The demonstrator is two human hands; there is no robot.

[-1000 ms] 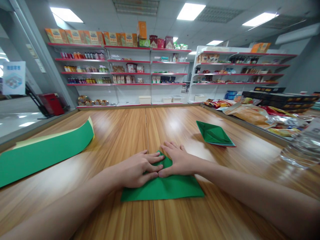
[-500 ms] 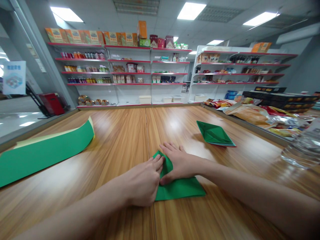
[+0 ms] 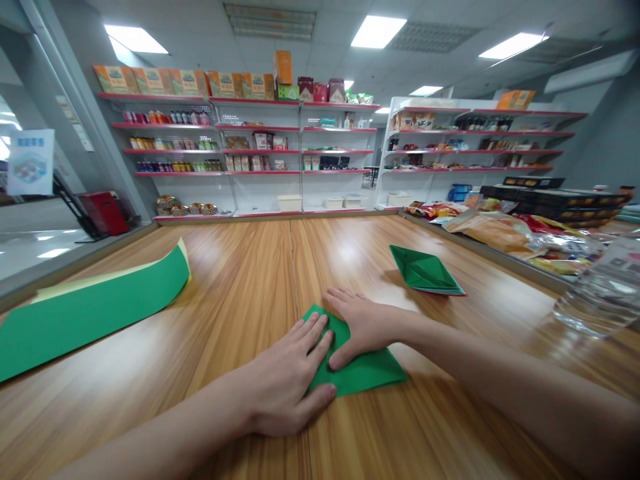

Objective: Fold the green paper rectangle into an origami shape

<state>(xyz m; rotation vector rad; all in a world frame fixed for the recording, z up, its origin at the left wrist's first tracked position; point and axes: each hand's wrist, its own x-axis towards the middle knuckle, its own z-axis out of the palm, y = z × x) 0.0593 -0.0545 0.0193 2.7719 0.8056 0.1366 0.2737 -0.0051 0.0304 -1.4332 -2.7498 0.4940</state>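
A folded sheet of green paper (image 3: 373,373) lies flat on the wooden table (image 3: 240,287) in front of me. Across its left side rests my left hand (image 3: 290,373), palm down, fingers stretched out and thumb on the near edge. My right hand (image 3: 365,327) presses on the paper's upper right part, its fingers spread and the thumb pointing toward my left hand. Both hands hide parts of the sheet. Beyond my right hand stands a small stack of folded green paper pieces (image 3: 427,269), with an opened fold on top.
A long curled strip of green and yellow paper (image 3: 100,320) lies at the left. On the right stand a clear plastic bottle (image 3: 595,300) and several snack bags (image 3: 500,233), with dark boxes (image 3: 565,203) behind. Stocked shelves (image 3: 255,150) line the back wall.
My left hand has opened from curled fingers and spread flat over the paper's left side. My right hand stays on the paper. The view has tilted up slightly.
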